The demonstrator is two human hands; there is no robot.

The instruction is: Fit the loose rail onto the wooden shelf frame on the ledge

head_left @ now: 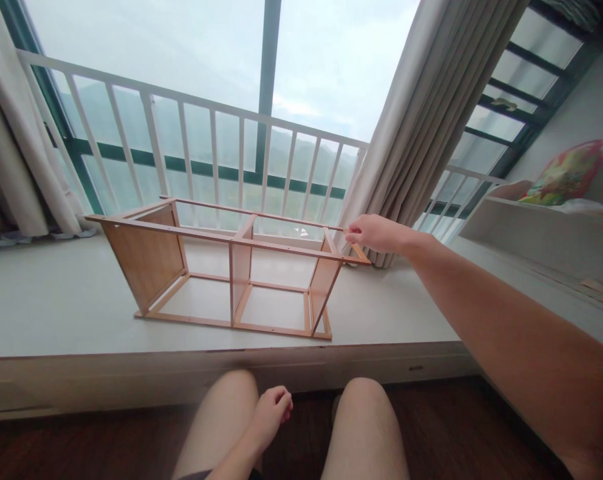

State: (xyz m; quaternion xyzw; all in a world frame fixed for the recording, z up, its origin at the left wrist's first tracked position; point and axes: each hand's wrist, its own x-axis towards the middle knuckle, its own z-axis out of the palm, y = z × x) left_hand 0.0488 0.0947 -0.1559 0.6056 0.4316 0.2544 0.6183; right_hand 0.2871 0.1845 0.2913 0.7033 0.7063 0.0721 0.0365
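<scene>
A light wooden shelf frame point(231, 267) with three upright panels stands on a white window ledge point(56, 300). My right hand point(376, 233) reaches out to its upper right corner, fingers closed on the end of the top rail. My left hand point(271, 413) rests between my bare knees, fingers curled loosely with nothing visible in them.
A white railing point(211, 140) and large windows run behind the ledge. Beige curtains hang at left point(11, 133) and right point(431, 113). A white shelf point(531, 233) at right holds a colourful bag point(566, 173). Dark wooden floor lies below.
</scene>
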